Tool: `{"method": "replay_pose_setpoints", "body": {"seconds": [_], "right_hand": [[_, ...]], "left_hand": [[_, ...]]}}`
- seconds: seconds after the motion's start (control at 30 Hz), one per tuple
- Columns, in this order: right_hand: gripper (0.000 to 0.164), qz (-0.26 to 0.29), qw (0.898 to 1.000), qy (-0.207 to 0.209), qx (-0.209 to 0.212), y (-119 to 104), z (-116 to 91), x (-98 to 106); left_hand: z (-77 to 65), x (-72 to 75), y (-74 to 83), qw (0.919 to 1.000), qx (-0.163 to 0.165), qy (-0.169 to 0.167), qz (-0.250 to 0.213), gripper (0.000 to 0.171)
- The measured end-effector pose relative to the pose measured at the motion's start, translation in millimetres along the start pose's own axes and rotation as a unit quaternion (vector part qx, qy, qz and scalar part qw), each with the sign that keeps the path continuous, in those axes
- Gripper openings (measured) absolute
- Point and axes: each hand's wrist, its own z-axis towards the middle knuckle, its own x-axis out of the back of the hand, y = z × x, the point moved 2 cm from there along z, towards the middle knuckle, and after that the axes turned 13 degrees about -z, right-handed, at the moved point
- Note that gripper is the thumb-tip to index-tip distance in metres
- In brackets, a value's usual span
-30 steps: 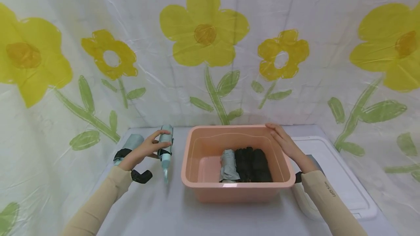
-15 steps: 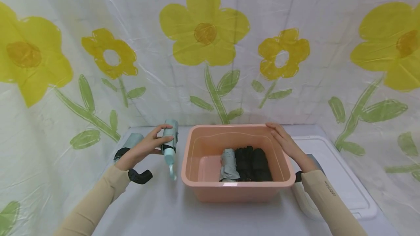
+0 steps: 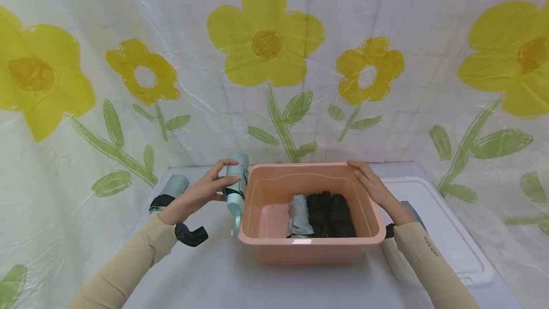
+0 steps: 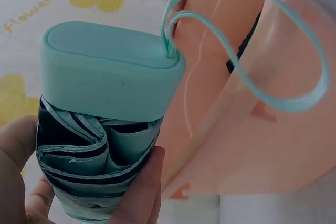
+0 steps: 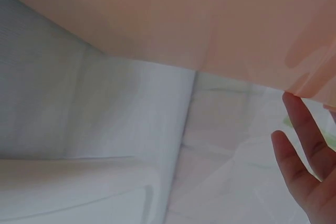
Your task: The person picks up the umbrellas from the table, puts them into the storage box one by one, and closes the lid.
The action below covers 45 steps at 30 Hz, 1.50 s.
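Note:
My left hand (image 3: 201, 193) grips a folded light-blue umbrella (image 3: 241, 169) around its canopy, thumb on one side and fingers on the other. Its handle (image 4: 105, 82) points toward me, and a wrist strap (image 4: 310, 100) loops loosely from the handle's corner. The umbrella is raised beside the left rim of a pink plastic bin (image 3: 304, 253), overlapping that rim in the head view. Inside the bin, a grey-blue folded umbrella (image 3: 299, 216) lies beside dark rolled bundles (image 3: 340, 216) toward the right. My right hand (image 3: 372, 187) rests with extended fingers on the bin's far right rim.
Another light-blue rolled item with a black band (image 3: 175, 186) lies at the table's left, partly behind my left forearm. A white lid (image 3: 450, 237) lies right of the bin, with a grey-blue item (image 3: 413, 216) on it partly behind my right forearm. A flowered curtain (image 3: 266, 123) hangs behind.
My left hand has lifted the light-blue umbrella and carried it rightward to the bin's left rim, its strap swinging below. My right hand has stayed on the rim.

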Motion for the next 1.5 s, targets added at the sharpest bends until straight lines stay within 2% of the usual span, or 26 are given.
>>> {"method": "replay_pose_setpoints", "body": {"seconds": [0.27, 0.53, 0.8, 0.93, 1.2, 1.37, 1.5], "right_hand": [[0.038, 0.003, 1.0, -0.006, -0.01, 0.5, 2.3, 0.8], [0.039, 0.002, 1.0, -0.015, -0.017, 1.2, 0.6, 2.0], [0.037, -0.006, 1.0, 0.003, 0.001, -0.3, 1.1, 3.3], [0.037, -0.004, 1.0, 0.004, -0.005, 0.4, -0.1, 1.3], [0.038, -0.004, 1.0, -0.009, -0.007, 0.2, -1.9, -2.7], [0.039, -0.005, 1.0, -0.011, -0.013, -0.9, -0.2, -0.7], [0.039, -0.004, 1.0, -0.012, -0.013, -0.8, 1.2, -0.3]], "left_hand": [[5.6, -16.9, -0.5, 0.9991, 0.014, -0.037, -0.015, 0.052], [18.9, -37.1, -1.6, 0.9978, 0.036, -0.05, -0.026, 0.052], [26.9, -55.7, 3.7, 0.9951, 0.056, -0.077, -0.025, 0.048], [30.3, -65.8, 4.0, 0.9932, 0.069, -0.091, -0.018, 0.046], [40.0, -82.1, -1.7, 0.9913, 0.107, -0.075, -0.019, 0.05], [51.8, -90.3, -3.0, 0.9879, 0.131, -0.08, -0.025, 0.05], [60.7, -95.5, -5.4, 0.9863, 0.142, -0.083, -0.007, 0.05]]}}
